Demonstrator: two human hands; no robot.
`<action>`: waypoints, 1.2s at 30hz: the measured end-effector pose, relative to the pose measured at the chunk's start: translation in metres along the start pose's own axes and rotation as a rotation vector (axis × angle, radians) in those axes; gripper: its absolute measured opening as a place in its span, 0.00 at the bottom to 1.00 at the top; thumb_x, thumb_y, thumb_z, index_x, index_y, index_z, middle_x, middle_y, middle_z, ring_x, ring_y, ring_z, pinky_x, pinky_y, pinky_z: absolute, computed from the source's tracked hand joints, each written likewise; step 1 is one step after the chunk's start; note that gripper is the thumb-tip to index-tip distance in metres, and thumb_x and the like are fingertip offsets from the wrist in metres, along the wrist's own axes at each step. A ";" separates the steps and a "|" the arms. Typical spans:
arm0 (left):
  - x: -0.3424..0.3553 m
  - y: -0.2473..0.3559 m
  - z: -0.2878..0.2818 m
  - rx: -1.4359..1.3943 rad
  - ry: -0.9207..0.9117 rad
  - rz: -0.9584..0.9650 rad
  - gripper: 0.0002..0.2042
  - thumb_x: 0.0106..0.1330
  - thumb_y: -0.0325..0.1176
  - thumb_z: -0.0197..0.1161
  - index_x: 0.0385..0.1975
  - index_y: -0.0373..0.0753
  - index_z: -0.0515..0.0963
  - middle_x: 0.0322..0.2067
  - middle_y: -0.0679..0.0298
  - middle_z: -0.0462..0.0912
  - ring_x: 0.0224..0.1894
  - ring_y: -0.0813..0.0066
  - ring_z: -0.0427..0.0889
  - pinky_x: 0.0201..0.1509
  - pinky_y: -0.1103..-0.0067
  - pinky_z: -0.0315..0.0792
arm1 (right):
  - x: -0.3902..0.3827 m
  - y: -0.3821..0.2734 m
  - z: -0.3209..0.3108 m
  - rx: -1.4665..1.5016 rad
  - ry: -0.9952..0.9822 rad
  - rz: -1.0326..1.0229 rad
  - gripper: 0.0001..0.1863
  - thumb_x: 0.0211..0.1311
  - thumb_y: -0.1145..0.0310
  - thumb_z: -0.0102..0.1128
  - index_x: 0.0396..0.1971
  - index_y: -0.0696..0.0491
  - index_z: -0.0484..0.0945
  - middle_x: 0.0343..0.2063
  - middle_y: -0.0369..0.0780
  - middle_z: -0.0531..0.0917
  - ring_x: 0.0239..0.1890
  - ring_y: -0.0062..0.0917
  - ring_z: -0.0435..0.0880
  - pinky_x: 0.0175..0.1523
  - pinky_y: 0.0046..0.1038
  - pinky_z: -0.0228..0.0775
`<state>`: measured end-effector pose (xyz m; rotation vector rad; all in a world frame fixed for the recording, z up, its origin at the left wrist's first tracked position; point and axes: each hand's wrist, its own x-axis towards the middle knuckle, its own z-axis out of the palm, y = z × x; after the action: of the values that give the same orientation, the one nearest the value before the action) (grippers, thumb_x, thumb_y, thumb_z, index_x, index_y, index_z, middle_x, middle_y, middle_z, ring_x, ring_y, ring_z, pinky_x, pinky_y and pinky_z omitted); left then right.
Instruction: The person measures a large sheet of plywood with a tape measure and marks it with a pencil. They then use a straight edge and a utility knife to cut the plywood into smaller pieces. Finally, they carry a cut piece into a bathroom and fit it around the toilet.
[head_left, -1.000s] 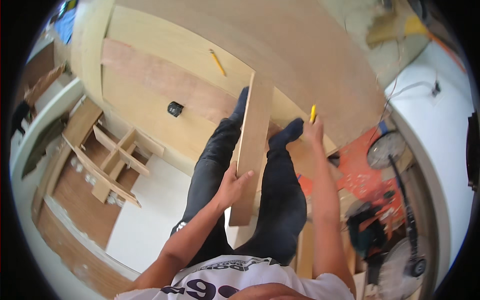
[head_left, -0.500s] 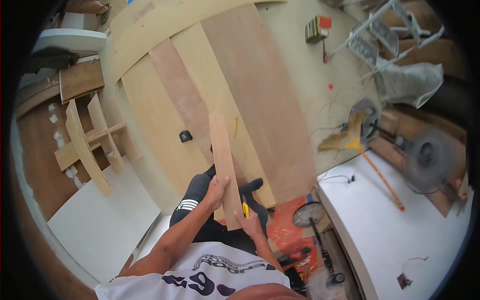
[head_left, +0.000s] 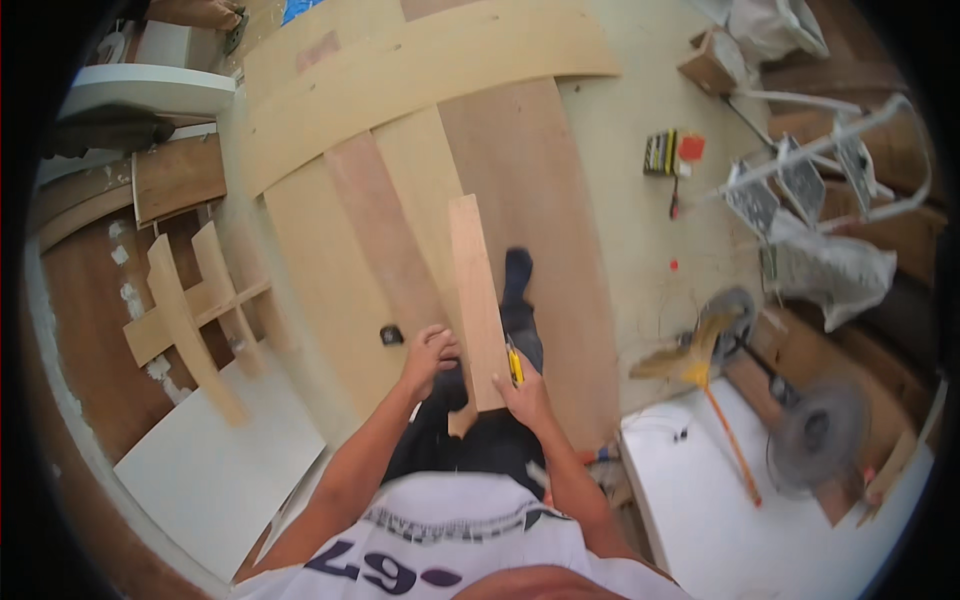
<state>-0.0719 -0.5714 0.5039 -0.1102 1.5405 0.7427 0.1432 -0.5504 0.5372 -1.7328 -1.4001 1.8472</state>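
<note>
A narrow light-wood strip (head_left: 477,310) points away from me over the plywood sheets. Its near end is in my right hand (head_left: 524,392), the thumb lying on its face. That same hand also holds a yellow utility knife (head_left: 514,362) along the strip's right edge. My left hand (head_left: 434,355) is off the strip, just beside its left edge, with loosely bent fingers and nothing visible in them. A black tape measure (head_left: 391,335) lies on the plywood (head_left: 340,290) to the left of that hand.
A slotted wooden frame (head_left: 190,310) and a white panel (head_left: 220,470) are at left. On the right stand a fan (head_left: 818,425), a white board (head_left: 690,490), a stepladder (head_left: 800,175) and a small box (head_left: 660,153). A curved plywood sheet (head_left: 430,75) crosses the far side.
My left hand has let go of the strip and sits apart from it. The right hand keeps the strip and knife. My right foot has stepped forward, and the view has shifted.
</note>
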 end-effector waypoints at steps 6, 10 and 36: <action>0.223 0.037 -0.011 0.189 0.245 0.061 0.18 0.65 0.36 0.59 0.50 0.30 0.70 0.31 0.61 0.79 0.29 0.75 0.78 0.32 0.81 0.73 | 0.311 0.030 -0.008 -0.179 0.099 -0.260 0.32 0.55 0.64 0.63 0.60 0.56 0.67 0.52 0.55 0.75 0.56 0.47 0.74 0.59 0.36 0.66; 0.370 0.062 -0.021 0.452 0.258 0.351 0.16 0.65 0.36 0.59 0.48 0.31 0.73 0.37 0.58 0.81 0.36 0.71 0.81 0.38 0.77 0.74 | 0.477 0.000 0.023 -0.124 0.103 -0.445 0.29 0.56 0.64 0.62 0.59 0.55 0.69 0.51 0.54 0.76 0.54 0.49 0.74 0.57 0.37 0.68; 0.706 0.271 -0.027 1.292 0.849 1.121 0.25 0.64 0.38 0.54 0.62 0.40 0.63 0.62 0.56 0.62 0.68 0.54 0.54 0.70 0.55 0.44 | 0.791 0.117 -0.042 -0.926 1.003 -0.407 0.24 0.62 0.67 0.53 0.58 0.53 0.67 0.49 0.41 0.74 0.55 0.34 0.70 0.62 0.47 0.55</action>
<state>-0.3264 -0.1173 -0.0450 1.6948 2.6181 0.3460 0.0205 -0.0158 -0.0457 -1.9886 -1.9401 -0.0591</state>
